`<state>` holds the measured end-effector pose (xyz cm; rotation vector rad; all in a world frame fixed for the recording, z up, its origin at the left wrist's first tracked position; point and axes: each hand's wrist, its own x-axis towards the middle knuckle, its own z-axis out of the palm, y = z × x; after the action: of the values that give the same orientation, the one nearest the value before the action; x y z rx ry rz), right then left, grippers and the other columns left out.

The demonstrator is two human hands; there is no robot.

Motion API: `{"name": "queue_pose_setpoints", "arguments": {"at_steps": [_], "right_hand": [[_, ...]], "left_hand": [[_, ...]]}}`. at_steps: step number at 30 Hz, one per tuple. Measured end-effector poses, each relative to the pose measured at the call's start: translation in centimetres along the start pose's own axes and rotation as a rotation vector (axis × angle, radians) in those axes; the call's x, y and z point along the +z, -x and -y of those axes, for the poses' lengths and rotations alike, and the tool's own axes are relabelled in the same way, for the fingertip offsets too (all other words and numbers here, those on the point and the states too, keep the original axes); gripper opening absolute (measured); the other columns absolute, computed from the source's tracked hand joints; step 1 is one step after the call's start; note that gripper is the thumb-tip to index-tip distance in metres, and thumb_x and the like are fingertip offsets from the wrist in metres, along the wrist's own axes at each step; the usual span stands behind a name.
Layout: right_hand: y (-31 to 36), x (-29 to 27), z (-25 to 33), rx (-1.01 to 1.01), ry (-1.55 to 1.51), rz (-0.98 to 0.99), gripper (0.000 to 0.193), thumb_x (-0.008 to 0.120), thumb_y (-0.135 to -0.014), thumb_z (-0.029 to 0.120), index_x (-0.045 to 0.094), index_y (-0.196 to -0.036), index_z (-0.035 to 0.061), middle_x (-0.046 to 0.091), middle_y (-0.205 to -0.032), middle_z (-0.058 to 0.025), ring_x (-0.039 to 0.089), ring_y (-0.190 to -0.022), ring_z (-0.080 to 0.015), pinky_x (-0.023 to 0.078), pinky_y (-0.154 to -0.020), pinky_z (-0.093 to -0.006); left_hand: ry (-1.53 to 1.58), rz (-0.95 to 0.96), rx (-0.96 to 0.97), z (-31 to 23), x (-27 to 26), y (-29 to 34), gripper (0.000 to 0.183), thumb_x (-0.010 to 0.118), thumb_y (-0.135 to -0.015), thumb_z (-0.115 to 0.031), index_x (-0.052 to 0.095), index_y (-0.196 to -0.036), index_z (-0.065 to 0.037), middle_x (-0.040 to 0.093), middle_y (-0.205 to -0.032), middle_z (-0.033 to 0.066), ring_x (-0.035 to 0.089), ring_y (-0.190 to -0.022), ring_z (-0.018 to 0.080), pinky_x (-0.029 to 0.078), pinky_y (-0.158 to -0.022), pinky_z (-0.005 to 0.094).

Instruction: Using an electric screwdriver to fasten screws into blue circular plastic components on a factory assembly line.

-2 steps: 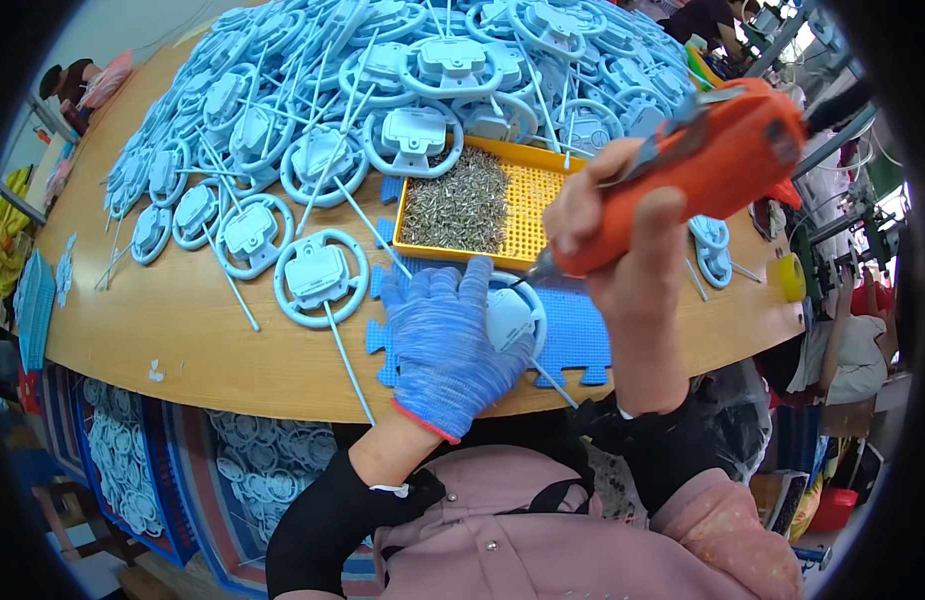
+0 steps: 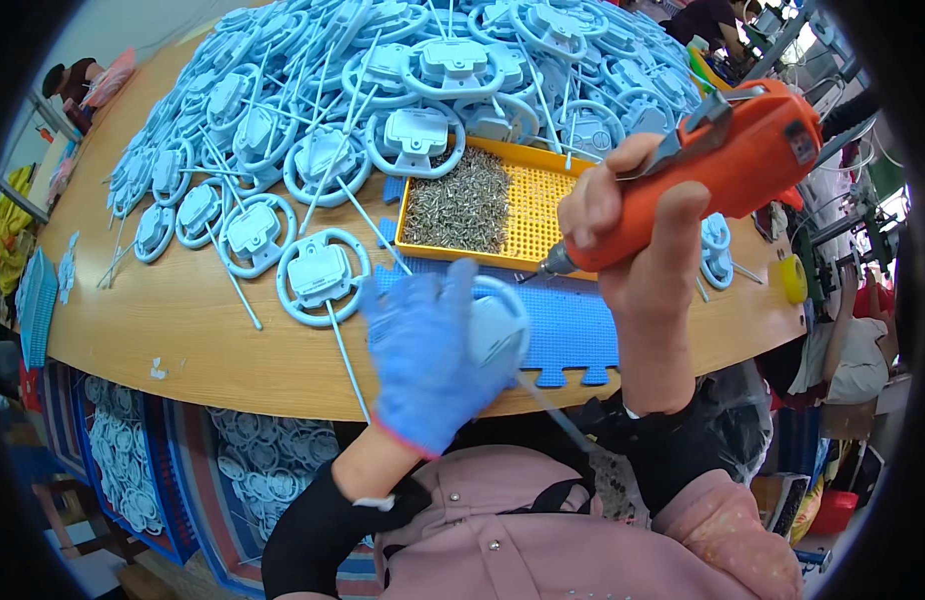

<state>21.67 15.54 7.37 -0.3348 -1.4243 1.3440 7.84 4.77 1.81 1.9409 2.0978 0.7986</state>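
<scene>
My left hand (image 2: 428, 360), in a blue glove, grips a pale blue ring-shaped plastic part (image 2: 498, 325) with a thin stem trailing toward me, lifted off the blue foam mat (image 2: 583, 335). My right hand (image 2: 638, 250), bare, holds an orange electric screwdriver (image 2: 728, 165) tilted, with its bit tip pointing down-left just above the mat beside the part. Behind the mat lies a yellow perforated tray (image 2: 538, 210) holding a heap of small metal screws (image 2: 463, 200).
A large pile of matching pale blue ring parts (image 2: 383, 90) with stems covers the far side of the round wooden table (image 2: 213, 340). More parts fill a striped bag (image 2: 263, 470) under the table edge. A yellow tape roll (image 2: 793, 280) sits at the right. Another person (image 2: 718, 20) works far right.
My left hand has lifted the ring part and pulled it toward me, blurring with motion. The screwdriver has stayed about where it was.
</scene>
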Motion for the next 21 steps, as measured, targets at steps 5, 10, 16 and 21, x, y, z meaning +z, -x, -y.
{"name": "queue_pose_setpoints", "arguments": {"at_steps": [5, 10, 16, 21], "right_hand": [[-0.3, -0.3, -0.2, 0.026, -0.056, -0.009, 0.061, 0.055, -0.083, 0.065, 0.051, -0.104, 0.0082, 0.050, -0.069, -0.0001, 0.048, -0.059, -0.0113, 0.039, -0.059, -0.0269], [-0.6, 3.0, -0.9, 0.068, -0.259, 0.066, 0.062, 0.052, -0.084, 0.067, 0.051, -0.104, 0.0085, 0.050, -0.068, 0.0010, 0.048, -0.058, -0.0107, 0.040, -0.059, -0.0269], [0.4, 4.9, -0.3, 0.026, -0.225, 0.104, 0.062, 0.052, -0.084, 0.067, 0.051, -0.104, 0.0082, 0.050, -0.068, 0.0007, 0.049, -0.057, -0.0111, 0.041, -0.057, -0.0277], [0.7, 4.8, -0.1, 0.029, -0.244, 0.093, 0.064, 0.052, -0.083, 0.068, 0.049, -0.105, 0.0080, 0.050, -0.068, 0.0001, 0.049, -0.055, -0.0113, 0.042, -0.054, -0.0278]], "left_hand": [[-0.267, -0.103, -0.002, 5.1, -10.1, 7.7, 0.077, 0.078, -0.063, -0.020, 0.047, -0.132, -0.003, 0.056, -0.106, 0.0135, 0.052, -0.105, 0.0329, 0.031, -0.103, 0.0506], [-0.230, -0.099, 0.080, 4.9, -10.9, 7.2, 0.070, 0.077, -0.065, -0.019, 0.052, -0.129, -0.003, 0.057, -0.111, 0.0153, 0.050, -0.114, 0.0332, 0.028, -0.105, 0.0513], [-0.076, -0.119, 0.316, 2.0, -3.4, -0.1, 0.040, 0.077, -0.070, -0.023, 0.066, -0.107, -0.013, 0.061, -0.092, 0.0040, 0.057, -0.095, 0.0263, 0.024, -0.105, 0.0553], [0.056, -0.156, 0.376, 3.5, -2.3, 0.0, 0.020, 0.076, -0.071, -0.021, 0.070, -0.089, -0.012, 0.060, -0.077, 0.0030, 0.059, -0.082, 0.0244, 0.029, -0.103, 0.0504]]}}
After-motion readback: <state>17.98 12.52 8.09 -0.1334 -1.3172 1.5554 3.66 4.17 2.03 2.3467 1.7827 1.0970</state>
